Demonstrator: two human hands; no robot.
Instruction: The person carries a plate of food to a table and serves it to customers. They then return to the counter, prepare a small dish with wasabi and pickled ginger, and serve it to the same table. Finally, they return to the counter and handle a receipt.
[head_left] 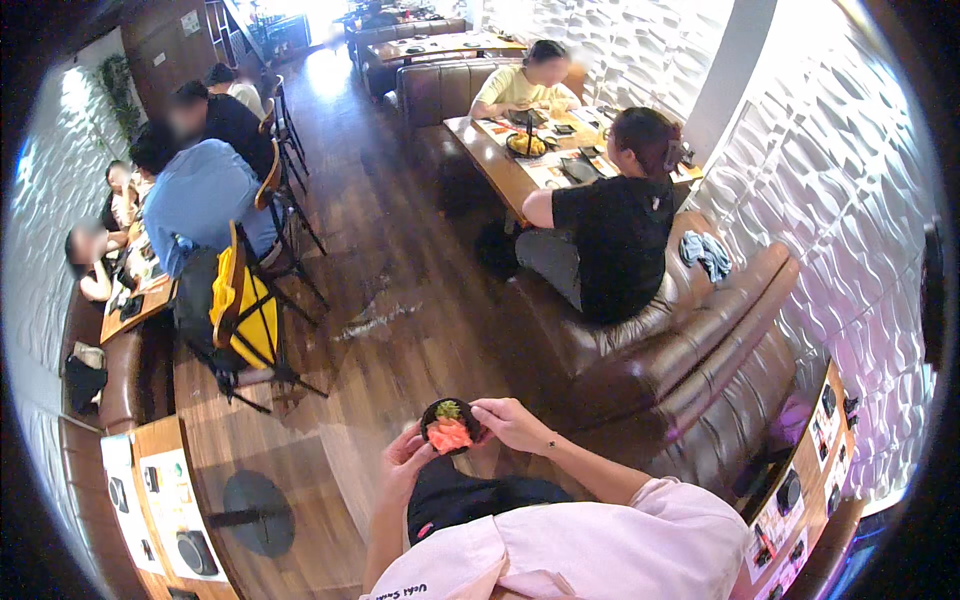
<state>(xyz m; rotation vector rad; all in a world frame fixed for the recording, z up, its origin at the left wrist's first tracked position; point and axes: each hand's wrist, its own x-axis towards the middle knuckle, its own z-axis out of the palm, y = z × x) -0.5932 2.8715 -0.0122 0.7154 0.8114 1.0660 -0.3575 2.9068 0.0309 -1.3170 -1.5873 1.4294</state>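
Note:
Between my hands, in front of my body, is a small round black dish [431,415]. Pink pickled ginger [449,434] fills its near part, and a green lump that looks like wasabi [448,410] sits at the far side. My left hand [405,457] grips the dish's near left rim with the fingertips. From the right, my right hand [512,425] pinches the opposite rim. Part of each hand's fingers is hidden under or behind the dish.
A brown leather booth [690,380] stands to my right, with a seated person in black [620,235] at a laid table [480,150]. Chairs, one holding a yellow and black bag [255,325], line the left. Set tables [170,440] flank me; wooden floor [370,240] stretches ahead.

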